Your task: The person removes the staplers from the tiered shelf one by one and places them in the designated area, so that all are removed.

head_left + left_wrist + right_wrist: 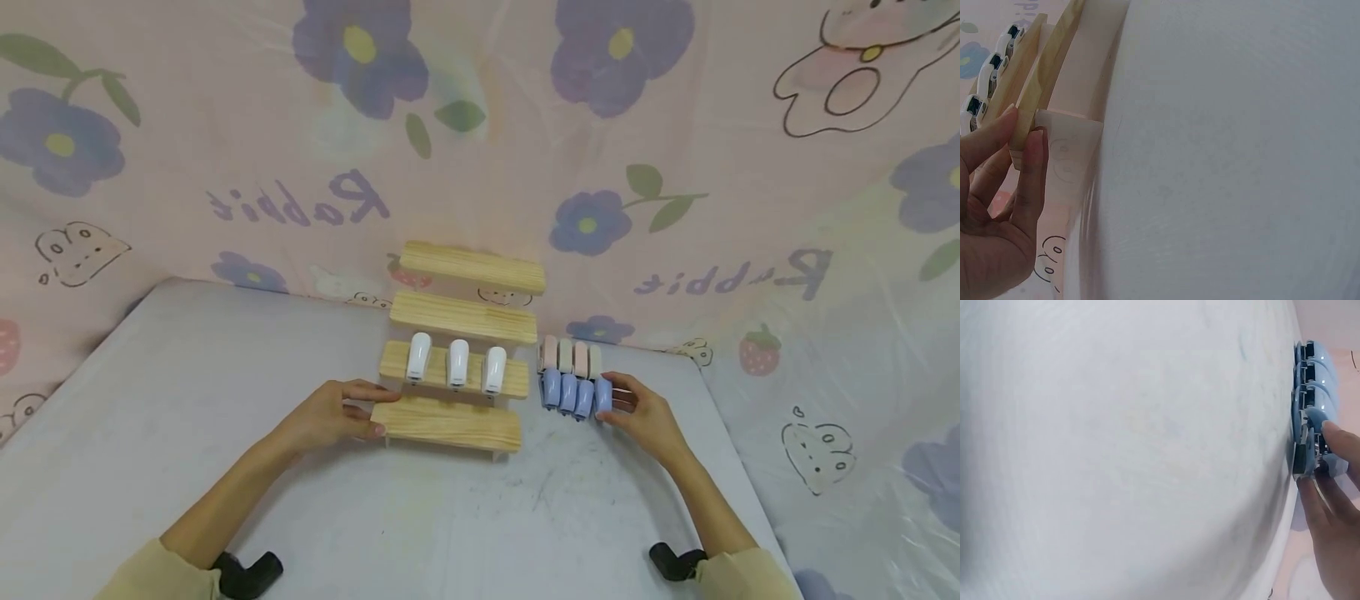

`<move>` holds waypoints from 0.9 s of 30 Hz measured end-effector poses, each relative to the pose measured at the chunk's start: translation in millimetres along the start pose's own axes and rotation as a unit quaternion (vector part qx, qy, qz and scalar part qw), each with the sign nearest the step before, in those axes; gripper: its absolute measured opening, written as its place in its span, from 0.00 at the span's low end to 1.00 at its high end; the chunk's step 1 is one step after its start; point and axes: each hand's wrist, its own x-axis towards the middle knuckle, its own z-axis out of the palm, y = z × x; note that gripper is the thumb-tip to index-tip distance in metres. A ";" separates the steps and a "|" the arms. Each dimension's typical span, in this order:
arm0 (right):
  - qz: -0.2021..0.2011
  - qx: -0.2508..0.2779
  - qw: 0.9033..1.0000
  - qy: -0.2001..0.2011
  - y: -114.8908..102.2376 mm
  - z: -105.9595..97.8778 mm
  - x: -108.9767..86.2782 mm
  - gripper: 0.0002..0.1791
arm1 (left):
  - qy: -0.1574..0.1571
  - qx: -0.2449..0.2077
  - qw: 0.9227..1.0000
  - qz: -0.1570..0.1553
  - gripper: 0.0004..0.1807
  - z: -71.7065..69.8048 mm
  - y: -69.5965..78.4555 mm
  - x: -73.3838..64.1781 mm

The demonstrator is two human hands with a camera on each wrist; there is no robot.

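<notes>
My left hand (330,415) pinches the left end of the lowest board of a stepped wooden display rack (450,423). In the left wrist view, its fingers lie on both faces of that board (1047,75). Three white mini staplers (457,363) stand in a row on the second board from the bottom. To the right of the rack, my right hand (647,418) holds the rightmost blue mini stapler (603,395) between thumb and fingers. Several more blue staplers (567,390) line up beside it, close together, as the right wrist view also shows.
Behind the blue row stand pink and cream staplers (581,358). Both upper rack boards (465,317) are bare. A white-covered table (480,517) lies under everything, and a flower-and-rabbit print curtain (480,167) hangs behind. Black wrist mounts (251,575) sit near both sleeves.
</notes>
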 end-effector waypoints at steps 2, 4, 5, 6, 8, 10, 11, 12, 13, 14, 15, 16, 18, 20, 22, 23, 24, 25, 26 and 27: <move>0.000 0.002 1.000 -0.003 1.7 1.2 1.0 0.36 | -0.003 -0.009 1.000 -0.001 0.29 -0.3 -1.0 0.4; 0.001 0.000 1.000 -0.003 4.0 2.2 2.1 0.36 | -0.005 -0.016 1.000 -0.004 0.29 -0.4 -1.7 0.7; 0.002 -0.001 1.000 -0.002 5.0 2.5 2.6 0.36 | -0.005 -0.016 1.000 -0.006 0.29 -0.4 -1.8 0.9; 0.002 -0.003 1.000 -0.001 5.9 2.9 3.1 0.36 | -0.004 -0.017 1.000 -0.006 0.29 -0.5 -1.9 1.1; 0.002 -0.012 1.000 0.003 8.1 3.4 4.0 0.36 | -0.001 -0.017 1.000 -0.007 0.29 -0.4 -1.9 1.7; 0.000 -0.017 1.000 0.007 10.2 4.2 4.9 0.36 | 0.000 -0.020 1.000 -0.007 0.29 -0.1 -2.2 2.6; 0.000 -0.020 1.000 0.008 10.9 4.4 5.0 0.36 | 0.000 -0.022 1.000 -0.007 0.29 0.0 -2.0 3.0; 0.000 -0.022 1.000 0.009 11.7 4.6 5.0 0.35 | -0.001 -0.025 1.000 -0.007 0.29 0.1 -2.1 3.4; 0.000 -0.023 1.000 0.011 12.7 5.0 5.1 0.35 | -0.001 -0.027 1.000 -0.007 0.29 0.2 -2.1 3.7; 0.000 -0.024 1.000 0.012 13.6 5.6 5.1 0.36 | -0.002 -0.029 1.000 -0.008 0.29 0.2 -2.2 3.9; 0.002 -0.022 1.000 0.013 14.4 6.1 5.2 0.36 | -0.002 -0.031 0.999 -0.009 0.29 0.2 -2.4 4.1; 0.004 -0.023 1.000 0.012 15.1 6.5 5.2 0.36 | -0.002 -0.032 0.999 -0.010 0.29 0.1 -2.6 4.2; 0.010 -0.022 1.000 0.011 16.4 7.3 5.1 0.37 | -0.001 -0.033 0.999 -0.013 0.29 -0.3 -3.3 4.3; 0.016 -0.019 1.000 0.008 16.8 7.5 4.9 0.37 | 0.001 -0.033 0.999 -0.016 0.30 -0.6 -3.7 4.5; 0.021 -0.019 1.000 0.003 16.7 6.7 4.1 0.36 | 0.002 -0.032 0.999 -0.017 0.30 -0.6 -3.9 4.5; 0.023 -0.019 1.000 0.003 16.2 6.1 3.8 0.36 | 0.003 -0.030 0.999 -0.017 0.30 -0.5 -4.0 4.5; 0.024 -0.019 1.000 0.003 15.9 5.1 3.7 0.36 | 0.003 -0.031 0.999 -0.017 0.30 -0.3 -3.9 4.4; 0.024 -0.018 1.000 0.003 15.6 4.1 3.6 0.36 | 0.003 -0.032 0.999 -0.017 0.30 0.0 -3.7 4.3; 0.022 -0.018 1.000 0.003 15.5 2.9 3.7 0.36 | 0.002 -0.033 0.999 -0.016 0.29 0.4 -3.5 4.1; 0.019 -0.017 1.000 0.005 15.4 1.6 3.9 0.36 | 0.002 -0.036 0.999 -0.016 0.29 0.9 -3.3 3.7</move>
